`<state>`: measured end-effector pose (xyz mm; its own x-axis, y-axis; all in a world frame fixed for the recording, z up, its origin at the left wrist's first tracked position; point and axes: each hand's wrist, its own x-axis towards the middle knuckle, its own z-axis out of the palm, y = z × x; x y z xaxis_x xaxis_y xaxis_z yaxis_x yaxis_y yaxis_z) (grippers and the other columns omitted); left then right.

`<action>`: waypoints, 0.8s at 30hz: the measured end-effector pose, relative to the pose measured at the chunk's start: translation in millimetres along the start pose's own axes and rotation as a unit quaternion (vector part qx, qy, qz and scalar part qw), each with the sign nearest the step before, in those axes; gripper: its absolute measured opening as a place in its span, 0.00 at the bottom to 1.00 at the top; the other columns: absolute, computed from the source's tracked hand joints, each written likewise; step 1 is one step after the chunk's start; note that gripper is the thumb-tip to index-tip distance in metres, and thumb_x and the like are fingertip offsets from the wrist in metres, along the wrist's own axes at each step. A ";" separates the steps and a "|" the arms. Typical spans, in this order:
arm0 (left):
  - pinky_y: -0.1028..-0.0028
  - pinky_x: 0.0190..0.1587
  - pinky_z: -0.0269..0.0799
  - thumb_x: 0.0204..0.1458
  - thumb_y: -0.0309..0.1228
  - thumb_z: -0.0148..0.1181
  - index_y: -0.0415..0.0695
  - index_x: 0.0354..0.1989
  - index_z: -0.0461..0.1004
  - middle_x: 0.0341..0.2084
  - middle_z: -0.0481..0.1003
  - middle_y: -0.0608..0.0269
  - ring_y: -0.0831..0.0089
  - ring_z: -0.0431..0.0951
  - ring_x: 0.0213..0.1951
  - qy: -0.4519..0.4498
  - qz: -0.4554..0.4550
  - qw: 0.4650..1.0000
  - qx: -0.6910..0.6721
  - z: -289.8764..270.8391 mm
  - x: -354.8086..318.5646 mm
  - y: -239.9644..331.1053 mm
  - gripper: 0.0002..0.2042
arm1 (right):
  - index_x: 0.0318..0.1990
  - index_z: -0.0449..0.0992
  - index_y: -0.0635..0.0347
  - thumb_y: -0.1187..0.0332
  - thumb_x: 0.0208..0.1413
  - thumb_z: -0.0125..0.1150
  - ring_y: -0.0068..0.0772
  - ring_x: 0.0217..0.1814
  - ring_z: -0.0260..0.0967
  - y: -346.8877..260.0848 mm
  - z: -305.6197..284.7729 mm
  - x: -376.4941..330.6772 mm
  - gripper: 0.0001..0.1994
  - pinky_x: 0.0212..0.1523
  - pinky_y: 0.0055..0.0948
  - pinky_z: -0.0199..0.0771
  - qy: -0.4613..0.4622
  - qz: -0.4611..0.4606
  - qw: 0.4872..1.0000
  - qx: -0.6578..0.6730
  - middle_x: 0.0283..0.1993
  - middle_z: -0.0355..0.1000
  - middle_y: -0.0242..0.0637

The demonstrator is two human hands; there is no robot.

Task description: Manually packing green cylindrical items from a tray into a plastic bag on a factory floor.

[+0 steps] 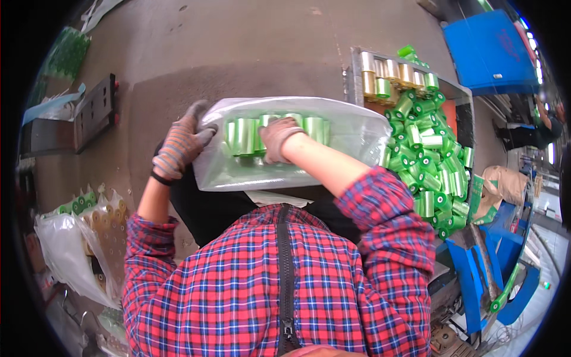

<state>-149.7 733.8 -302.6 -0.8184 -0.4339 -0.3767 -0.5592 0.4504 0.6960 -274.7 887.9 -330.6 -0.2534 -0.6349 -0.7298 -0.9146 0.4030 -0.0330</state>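
Observation:
A clear plastic bag [357, 157] lies open across my lap, its mouth spread wide. Several rolls of shiny green film [242, 137] stand side by side in a row inside it. My left hand [178, 146], in a striped knitted glove, grips the bag's left rim, with the thumb over the edge. Reaching into the bag, my gloved right hand [281, 138] is closed on a green roll in the middle of the row. Its fingers partly cover the neighbouring rolls, so how that roll is held is partly hidden.
At my right, a grey crate [358, 77] holds a heap of loose green rolls [425, 160] and some amber rolls [406, 74]. A blue box [491, 53] stands beyond it. Bagged rolls [104, 223] lie at left, below a dark metal stand [95, 113]. Another person [544, 128] is at far right.

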 end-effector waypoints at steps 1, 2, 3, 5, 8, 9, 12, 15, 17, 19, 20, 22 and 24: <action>0.75 0.52 0.61 0.46 0.26 0.54 0.37 0.56 0.57 0.46 0.69 0.54 0.68 0.68 0.48 0.010 0.090 0.982 -0.168 13.7 9.8 -23.7 0.26 | 0.54 0.61 0.60 0.51 0.36 0.63 0.50 0.48 0.66 -10.4 4.4 26.1 0.36 0.47 0.42 0.66 -0.004 0.005 1.000 -0.018 0.53 0.61 0.53; 0.78 0.50 0.62 0.48 0.20 0.49 0.35 0.54 0.61 0.46 0.68 0.59 0.76 0.67 0.46 0.026 0.128 0.955 -0.268 19.8 6.6 -12.9 0.21 | 0.61 0.50 0.57 0.52 0.36 0.64 0.54 0.54 0.61 -15.1 20.9 58.1 0.44 0.51 0.43 0.62 0.039 -0.010 0.999 -0.021 0.60 0.52 0.56; 0.78 0.48 0.64 0.48 0.20 0.50 0.36 0.53 0.61 0.44 0.69 0.58 0.77 0.69 0.44 0.006 0.135 0.899 -0.416 19.6 2.3 -6.3 0.21 | 0.61 0.50 0.57 0.52 0.36 0.64 0.54 0.54 0.61 -23.2 21.2 68.8 0.44 0.51 0.43 0.62 0.034 -0.017 0.999 -0.025 0.60 0.52 0.56; 0.79 0.46 0.65 0.48 0.20 0.50 0.36 0.52 0.63 0.42 0.71 0.59 0.79 0.70 0.41 0.040 0.124 0.885 -0.448 23.6 4.6 -11.8 0.20 | 0.64 0.42 0.56 0.51 0.36 0.63 0.56 0.60 0.53 -40.5 22.6 79.5 0.48 0.57 0.44 0.56 0.034 0.048 0.997 0.047 0.63 0.45 0.56; 0.77 0.48 0.63 0.43 0.18 0.42 0.35 0.50 0.65 0.41 0.72 0.58 0.75 0.70 0.44 0.042 0.122 0.878 -0.460 18.3 6.8 -17.5 0.21 | 0.62 0.46 0.59 0.46 0.33 0.61 0.50 0.65 0.47 -23.7 70.2 111.3 0.49 0.62 0.44 0.46 0.069 0.000 0.996 0.060 0.62 0.48 0.55; 0.78 0.48 0.63 0.43 0.19 0.42 0.35 0.50 0.65 0.40 0.72 0.59 0.75 0.71 0.43 0.050 0.135 0.870 -0.472 12.9 3.6 -17.0 0.21 | 0.61 0.48 0.63 0.46 0.34 0.60 0.49 0.65 0.46 -16.4 58.4 102.8 0.48 0.62 0.43 0.46 -0.013 -0.017 0.989 0.144 0.62 0.49 0.56; 0.78 0.47 0.63 0.43 0.19 0.41 0.35 0.49 0.65 0.38 0.72 0.60 0.76 0.70 0.42 0.048 0.122 0.873 -0.469 11.4 6.4 -22.5 0.21 | 0.60 0.50 0.65 0.46 0.34 0.59 0.48 0.64 0.49 -11.3 52.0 81.9 0.47 0.61 0.38 0.49 0.175 -0.081 0.974 0.118 0.61 0.50 0.57; 0.77 0.50 0.63 0.44 0.18 0.41 0.34 0.52 0.62 0.45 0.70 0.57 0.75 0.70 0.45 0.046 0.157 0.900 -0.404 12.9 11.1 -22.3 0.22 | 0.62 0.45 0.63 0.46 0.35 0.59 0.51 0.65 0.45 -25.0 55.7 93.9 0.49 0.63 0.40 0.45 0.084 0.013 0.995 0.046 0.62 0.47 0.58; 0.77 0.49 0.64 0.45 0.18 0.41 0.34 0.52 0.63 0.43 0.71 0.57 0.76 0.70 0.44 0.043 0.158 0.893 -0.419 15.4 14.9 -14.4 0.21 | 0.64 0.39 0.57 0.46 0.35 0.59 0.52 0.68 0.37 -21.6 76.8 110.6 0.51 0.65 0.41 0.39 0.129 0.023 0.991 -0.009 0.64 0.40 0.58; 0.78 0.49 0.64 0.46 0.19 0.42 0.35 0.52 0.63 0.41 0.72 0.59 0.76 0.71 0.43 0.033 0.133 0.875 -0.465 20.4 17.8 -14.3 0.21 | 0.64 0.38 0.50 0.48 0.34 0.61 0.52 0.67 0.37 -19.1 65.5 97.7 0.50 0.65 0.39 0.35 0.096 0.017 0.995 -0.017 0.64 0.42 0.55; 0.82 0.38 0.65 0.46 0.16 0.44 0.35 0.49 0.65 0.27 0.71 0.63 0.81 0.71 0.33 0.090 0.144 0.852 -0.496 20.1 16.3 -9.5 0.18 | 0.64 0.39 0.50 0.49 0.35 0.61 0.50 0.68 0.37 -17.2 53.1 82.6 0.49 0.65 0.38 0.37 0.091 0.000 0.996 0.025 0.65 0.41 0.53; 0.83 0.33 0.65 0.46 0.16 0.45 0.35 0.48 0.66 0.26 0.71 0.64 0.82 0.70 0.29 0.175 0.169 0.867 -0.435 18.5 9.0 -12.3 0.18 | 0.64 0.40 0.49 0.49 0.36 0.61 0.50 0.68 0.37 -7.1 54.1 56.8 0.48 0.65 0.38 0.38 0.097 0.013 0.995 0.026 0.65 0.40 0.53; 0.85 0.21 0.62 0.45 0.14 0.48 0.35 0.46 0.67 0.18 0.69 0.69 0.85 0.65 0.19 0.307 0.208 0.869 -0.327 14.4 -9.1 7.6 0.17 | 0.65 0.40 0.48 0.44 0.37 0.60 0.47 0.69 0.34 5.7 51.0 29.3 0.49 0.65 0.41 0.37 0.034 0.028 0.998 0.051 0.67 0.34 0.52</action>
<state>-148.4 752.4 -302.8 -0.5940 -0.7651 0.2485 0.1276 0.2154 0.9681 -271.3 905.2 -387.0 -0.3271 -0.6513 -0.6847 -0.8627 0.5015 -0.0650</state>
